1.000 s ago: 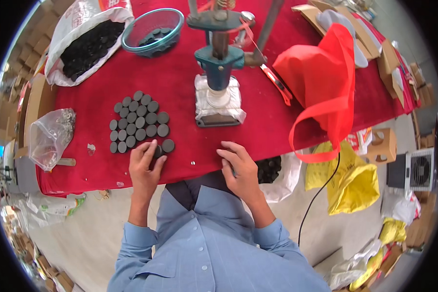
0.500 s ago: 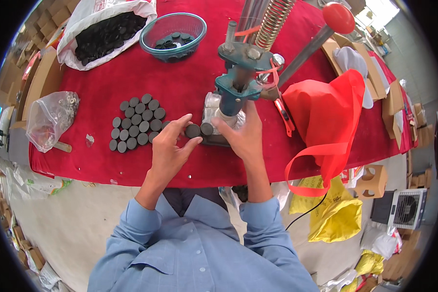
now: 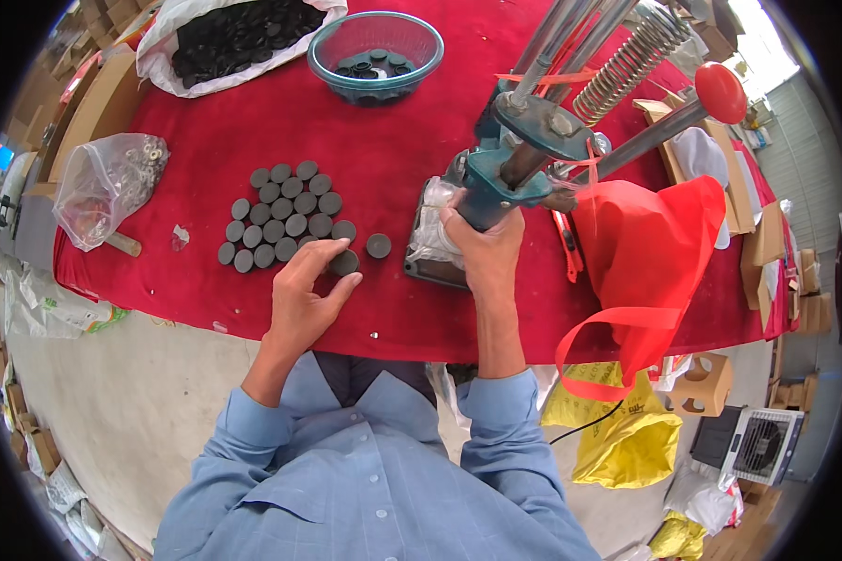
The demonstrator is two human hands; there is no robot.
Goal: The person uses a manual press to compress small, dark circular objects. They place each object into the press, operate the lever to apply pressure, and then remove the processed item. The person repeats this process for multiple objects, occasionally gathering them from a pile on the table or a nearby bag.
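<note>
My left hand (image 3: 306,290) is at the near right edge of a group of black discs (image 3: 273,217) on the red cloth. Its thumb and fingers close around one black disc (image 3: 343,263). A single disc (image 3: 378,246) lies apart, between the group and the press. My right hand (image 3: 492,257) is under the dark green head of a hand press (image 3: 496,187), thumb bent at its near left side. The press head hides the other fingers, so what they hold is not visible. Below the head, the base (image 3: 430,234) has clear plastic-like wrapping.
At the back are a teal basket (image 3: 376,84) with some discs and a white sack (image 3: 164,56) full of black pieces. A clear bag of small rings (image 3: 112,192) lies left. Right of the press are a red cutter (image 3: 568,248), a red cloth bag (image 3: 650,248) and the press's red-knobbed lever (image 3: 720,93).
My left hand has moved left, away from the press, to the group's edge. My right hand has gone further in beneath the press head. The view has shifted a little.
</note>
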